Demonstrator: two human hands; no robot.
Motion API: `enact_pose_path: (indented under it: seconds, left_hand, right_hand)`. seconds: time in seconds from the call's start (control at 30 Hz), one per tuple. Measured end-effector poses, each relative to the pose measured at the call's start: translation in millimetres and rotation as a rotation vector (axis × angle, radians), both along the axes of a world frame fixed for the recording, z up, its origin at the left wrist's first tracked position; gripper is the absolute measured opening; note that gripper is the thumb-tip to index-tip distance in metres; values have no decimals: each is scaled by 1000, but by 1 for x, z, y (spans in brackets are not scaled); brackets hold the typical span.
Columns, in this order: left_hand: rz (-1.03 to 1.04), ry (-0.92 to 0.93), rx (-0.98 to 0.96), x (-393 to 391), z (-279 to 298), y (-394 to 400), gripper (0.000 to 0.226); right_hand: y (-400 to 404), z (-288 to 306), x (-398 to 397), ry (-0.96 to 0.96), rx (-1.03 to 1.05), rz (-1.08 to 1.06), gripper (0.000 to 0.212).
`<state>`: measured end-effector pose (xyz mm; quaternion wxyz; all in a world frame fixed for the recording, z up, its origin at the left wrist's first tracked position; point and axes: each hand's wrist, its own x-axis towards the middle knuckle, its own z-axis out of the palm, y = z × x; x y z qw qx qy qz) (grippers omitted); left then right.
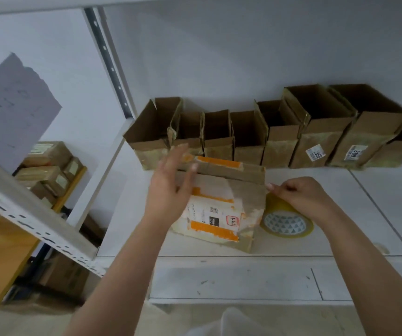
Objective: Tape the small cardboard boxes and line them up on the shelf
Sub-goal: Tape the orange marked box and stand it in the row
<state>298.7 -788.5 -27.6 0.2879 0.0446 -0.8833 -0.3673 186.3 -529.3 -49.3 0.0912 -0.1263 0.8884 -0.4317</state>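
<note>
I see a row of open cardboard boxes (267,132) beyond my fingers, against the shelf's back wall; insides dark, contents not readable. Worn box (219,204) with orange tape and a torn label lies on the shelf (219,282) between my hands. Left hand (170,187): fingers spread, resting on its top flap. Right hand (299,192): fingertips pinching something at the box's corner, over the yellowish tape roll (287,221).

Both bare forearms reached forward and upward from the bottom of the view. The left hand (170,187) was raised with its back toward the camera, fingers straight and slightly spread, thumb out to the right. The right hand (299,192) sat lower and to the right, fingers curled inward, thumb and forefinger pinched together at their tips.
</note>
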Motion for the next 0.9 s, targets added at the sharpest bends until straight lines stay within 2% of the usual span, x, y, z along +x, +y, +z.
enact_pose_path:
  seconds: [0.07,0.13,0.23,0.3,0.4,0.57,0.67,0.73,0.8,0.9]
  left_hand:
    - [319,20,116,10,-14,-28,40]
    - [496,-226,121,18,-34,-53,41]
    - [480,-698,-24,26,-64,-62,46]
    - [453,-825,-84,29,-78,-57,50]
    - [469,-902,-148,28,-91,-54,50]
    - [499,-916,-117,28,-99,-65,49]
    - [495,-868,-74,34,-100,-67,28]
    - [489,-752,-29,39,-98,-70,25]
    - [505,-561,31,40,-86,-74,24]
    - [536,-264,84,32,-41,-75,19]
  right_hand:
    - [-1,-1,0,9,5,-3,81]
    - [-1,-2,0,19,4,-9,81]
    - [-1,-2,1,15,-3,-12,81]
    - [-1,-2,1,4,-4,-15,80]
    - [-2,0,2,-19,-15,-26,80]
    - [-2,1,3,-36,-15,-39,78]
    - [-2,1,3,-42,-10,-45,71]
    - [-2,1,3,-41,-14,-48,70]
    - [-1,1,3,-39,-15,-50,72]
    - [-1,-1,1,-37,-18,-45,69]
